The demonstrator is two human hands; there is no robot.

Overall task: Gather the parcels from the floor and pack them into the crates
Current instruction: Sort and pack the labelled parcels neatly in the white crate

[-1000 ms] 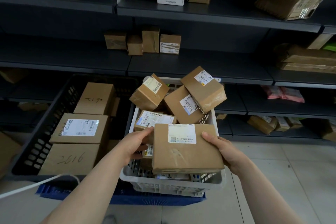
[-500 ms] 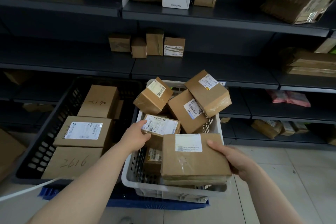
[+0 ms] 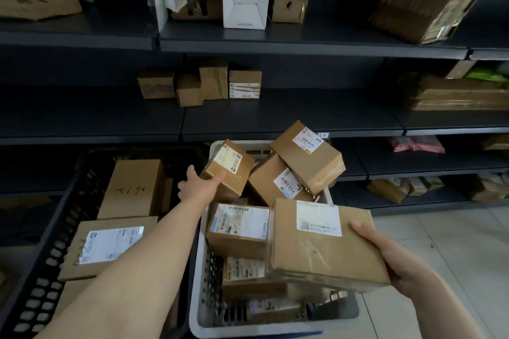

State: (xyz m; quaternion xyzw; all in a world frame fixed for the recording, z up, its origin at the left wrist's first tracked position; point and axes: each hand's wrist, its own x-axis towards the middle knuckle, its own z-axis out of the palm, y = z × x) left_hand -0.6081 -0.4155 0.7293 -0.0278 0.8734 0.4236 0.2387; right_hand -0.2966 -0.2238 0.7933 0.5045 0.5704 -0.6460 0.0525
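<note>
now, flat parcel (image 3: 325, 245) in right hand (image 3: 396, 264)

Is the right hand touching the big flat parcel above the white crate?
Touching. The head view shows the right hand gripping the flat parcel at its right edge, with the thumb lying on top of the cardboard.

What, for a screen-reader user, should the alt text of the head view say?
A right hand holds a flat parcel over a white crate heaped with boxes, while the outstretched left hand touches a small box at its far left. A black crate of boxes stands to the left, before dark shelves.
</note>
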